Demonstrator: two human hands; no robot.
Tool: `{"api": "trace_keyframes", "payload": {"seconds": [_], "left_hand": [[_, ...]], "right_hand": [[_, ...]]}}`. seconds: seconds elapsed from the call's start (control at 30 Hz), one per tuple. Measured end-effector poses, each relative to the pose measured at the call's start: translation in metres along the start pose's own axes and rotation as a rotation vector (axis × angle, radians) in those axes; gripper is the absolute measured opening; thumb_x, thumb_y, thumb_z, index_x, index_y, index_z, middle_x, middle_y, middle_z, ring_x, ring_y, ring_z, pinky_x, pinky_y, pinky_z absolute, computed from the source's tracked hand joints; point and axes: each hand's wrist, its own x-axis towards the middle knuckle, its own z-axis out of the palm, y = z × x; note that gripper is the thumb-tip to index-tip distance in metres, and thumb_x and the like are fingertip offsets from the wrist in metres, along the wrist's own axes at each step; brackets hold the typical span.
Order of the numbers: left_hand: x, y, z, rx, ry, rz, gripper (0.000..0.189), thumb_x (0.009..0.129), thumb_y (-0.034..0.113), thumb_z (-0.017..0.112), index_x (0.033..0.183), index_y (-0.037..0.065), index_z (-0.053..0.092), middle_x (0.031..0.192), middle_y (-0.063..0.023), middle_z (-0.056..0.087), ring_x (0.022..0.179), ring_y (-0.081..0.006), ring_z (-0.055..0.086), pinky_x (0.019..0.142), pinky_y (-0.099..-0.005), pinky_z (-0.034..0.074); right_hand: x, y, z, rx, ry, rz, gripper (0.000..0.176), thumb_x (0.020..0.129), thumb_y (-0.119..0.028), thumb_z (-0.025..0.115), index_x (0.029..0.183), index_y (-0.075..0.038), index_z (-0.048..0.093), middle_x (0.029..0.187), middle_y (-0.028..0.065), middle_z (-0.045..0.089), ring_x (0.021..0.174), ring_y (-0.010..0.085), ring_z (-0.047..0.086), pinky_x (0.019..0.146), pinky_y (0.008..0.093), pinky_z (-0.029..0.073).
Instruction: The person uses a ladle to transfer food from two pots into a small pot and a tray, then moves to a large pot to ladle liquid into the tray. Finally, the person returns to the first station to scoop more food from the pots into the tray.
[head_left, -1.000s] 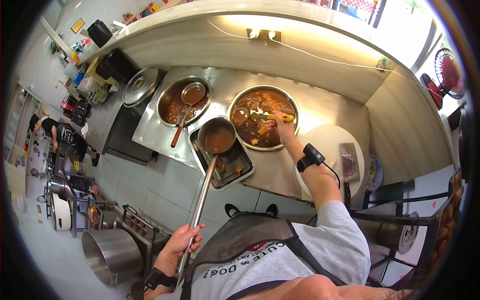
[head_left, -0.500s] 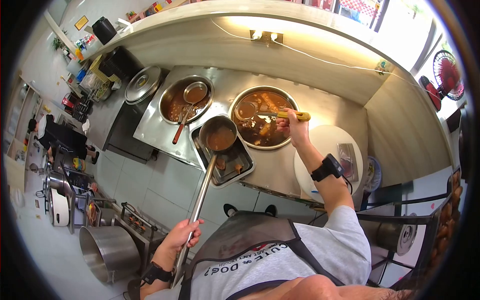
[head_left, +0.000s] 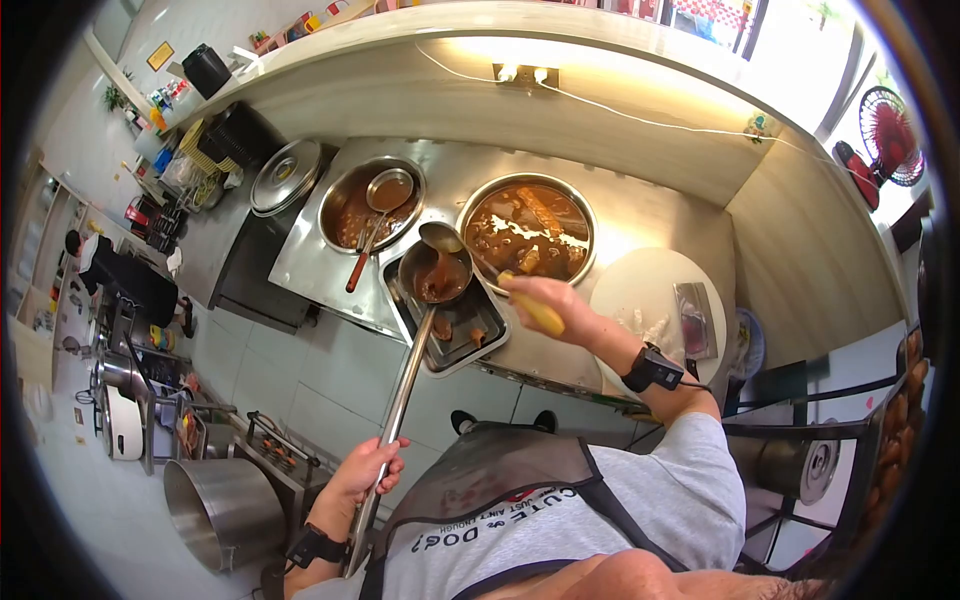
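Observation:
My left hand (head_left: 368, 468) is closed around the long metal handle of a large deep ladle (head_left: 405, 385). Its bowl, with brown broth inside, is over a metal tray (head_left: 470, 308) that has a few brown pieces in it. My right hand (head_left: 555, 303) grips the yellow handle of a smaller ladle (head_left: 440, 237). That ladle's bowl is tilted over the large ladle's bowl, and brown liquid runs down into it. Just beyond my right hand stands a round pot (head_left: 527, 177) of brown broth with chunks of food and a long piece floating.
Left of that pot is another pot (head_left: 322, 215) of broth, with a red-handled ladle (head_left: 357, 270) resting in it. A metal lid (head_left: 285, 178) stands behind. A round white board (head_left: 625, 290) lies at right, bearing a clear packet (head_left: 695, 320). One person (head_left: 140, 285) is at far left.
My right hand has brought the yellow-handled ladle left and nearer, from the broth pot to above the large ladle, and tipped it. My left hand stays in place.

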Motion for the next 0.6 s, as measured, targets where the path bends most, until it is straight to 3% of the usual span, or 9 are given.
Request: {"api": "trace_keyframes", "payload": {"seconds": [0.03, 0.1, 0.17, 0.2, 0.23, 0.3, 0.33, 0.6], "left_hand": [[0.0, -0.001, -0.001, -0.002, -0.016, -0.002, 0.029, 0.095, 0.025, 0.05, 0.115, 0.003, 0.048, 0.068, -0.0024, 0.048, 0.046, -0.0086, 0.044, 0.037, -0.0209, 0.032], [0.002, -0.003, -0.002, 0.002, -0.016, -0.003, 0.029, 0.095, 0.025, 0.05, 0.115, 0.003, 0.048, 0.067, -0.0025, 0.048, 0.046, -0.0087, 0.044, 0.037, -0.0211, 0.032], [0.003, -0.004, -0.003, 0.004, -0.017, -0.003, 0.029, 0.096, 0.025, 0.05, 0.114, 0.003, 0.048, 0.067, -0.0025, 0.048, 0.046, -0.0088, 0.043, 0.037, -0.0212, 0.032], [0.003, -0.004, -0.002, 0.002, -0.019, -0.001, 0.029, 0.096, 0.025, 0.05, 0.114, 0.003, 0.048, 0.067, -0.0026, 0.048, 0.046, -0.009, 0.043, 0.037, -0.0214, 0.032], [0.003, -0.004, -0.002, 0.0, -0.021, 0.001, 0.029, 0.096, 0.025, 0.049, 0.114, 0.003, 0.048, 0.067, -0.0027, 0.047, 0.045, -0.0092, 0.043, 0.036, -0.0216, 0.031], [0.003, -0.004, -0.003, -0.01, -0.027, 0.001, 0.028, 0.096, 0.025, 0.049, 0.114, 0.003, 0.048, 0.067, -0.0028, 0.047, 0.045, -0.0094, 0.043, 0.036, -0.0217, 0.031], [0.002, -0.004, -0.003, -0.02, -0.032, 0.003, 0.028, 0.096, 0.025, 0.049, 0.114, 0.003, 0.048, 0.067, -0.0029, 0.047, 0.045, -0.0095, 0.042, 0.036, -0.0219, 0.031], [0.002, -0.003, -0.002, -0.008, -0.023, 0.0, 0.026, 0.096, 0.023, 0.048, 0.114, 0.003, 0.048, 0.067, -0.003, 0.047, 0.045, -0.0097, 0.042, 0.037, -0.0222, 0.03]], "right_hand": [[-0.003, -0.001, 0.001, -0.273, -0.089, -0.194, 0.04, 0.081, -0.001, 0.063, 0.12, -0.007, 0.053, 0.085, 0.0094, 0.06, 0.077, 0.0208, 0.063, 0.068, 0.0323, 0.052], [-0.013, 0.002, 0.006, -0.296, -0.149, -0.124, 0.041, 0.08, 0.0, 0.063, 0.119, -0.008, 0.053, 0.085, 0.0117, 0.06, 0.078, 0.0235, 0.063, 0.071, 0.0355, 0.05], [-0.022, 0.013, 0.016, 0.008, 0.073, -0.067, 0.04, 0.082, -0.005, 0.063, 0.121, -0.004, 0.052, 0.086, 0.0065, 0.063, 0.078, 0.0165, 0.062, 0.065, 0.0311, 0.054], [-0.03, 0.017, 0.024, 0.403, 0.206, 0.237, 0.033, 0.089, -0.01, 0.058, 0.12, -0.003, 0.052, 0.089, 0.009, 0.063, 0.073, 0.0149, 0.06, 0.062, 0.0288, 0.055], [-0.03, 0.017, 0.021, 0.402, 0.208, 0.239, 0.033, 0.089, -0.01, 0.058, 0.12, -0.003, 0.052, 0.089, 0.009, 0.063, 0.073, 0.0149, 0.06, 0.062, 0.0288, 0.055], [-0.026, 0.021, 0.007, 0.659, 0.491, 0.409, 0.03, 0.093, -0.014, 0.052, 0.12, -0.001, 0.051, 0.089, 0.0119, 0.063, 0.067, 0.0128, 0.059, 0.059, 0.0266, 0.055], [-0.025, 0.024, -0.001, 0.596, 0.52, 0.418, 0.025, 0.095, -0.012, 0.049, 0.118, -0.003, 0.053, 0.085, 0.0102, 0.063, 0.065, 0.0105, 0.058, 0.058, 0.0261, 0.055], [-0.025, 0.055, -0.033, 0.301, 0.168, 0.55, 0.025, 0.092, -0.012, 0.054, 0.115, -0.003, 0.057, 0.083, 0.0071, 0.062, 0.067, 0.0097, 0.059, 0.058, 0.0247, 0.054]]}}
